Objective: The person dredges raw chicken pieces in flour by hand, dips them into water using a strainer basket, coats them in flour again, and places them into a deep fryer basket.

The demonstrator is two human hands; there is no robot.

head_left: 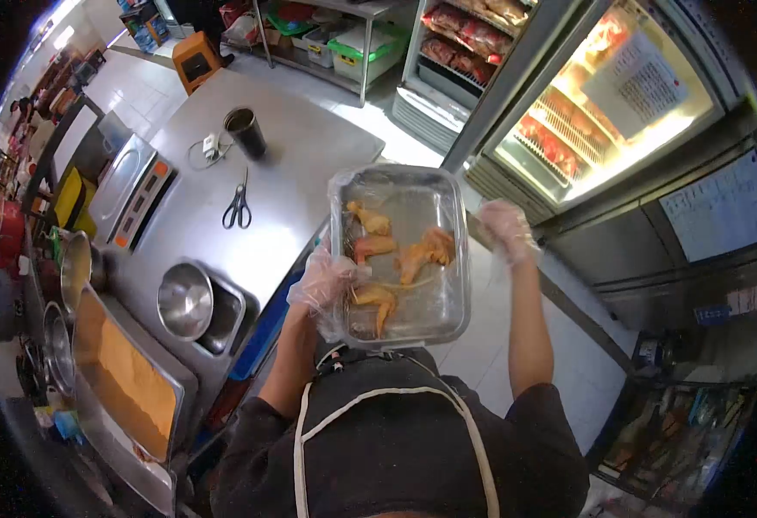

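We see the left hand (322,278) in a clear plastic glove, clamped on the left side of a clear tray (439,312). The right hand (508,231), also gloved, is apart from the tray, just off its right side; we cannot tell how far its fingers are closed. The tray is in front of the dark apron (387,449), and some pieces of meat (428,252) lie on its bottom. Plastic wrap (337,216) bunches along its left edge. To the left we see a metal table (309,138) with black-handled scissors (238,211), a dark cup (246,134), a white plug (211,147) and a scale (132,194). Nearer us, a metal bowl (185,302) rests tilted on a small pan (227,326), and a large pan holds orange-brown crumbs (128,371). A lit fridge (568,138) stands beyond the right hand.
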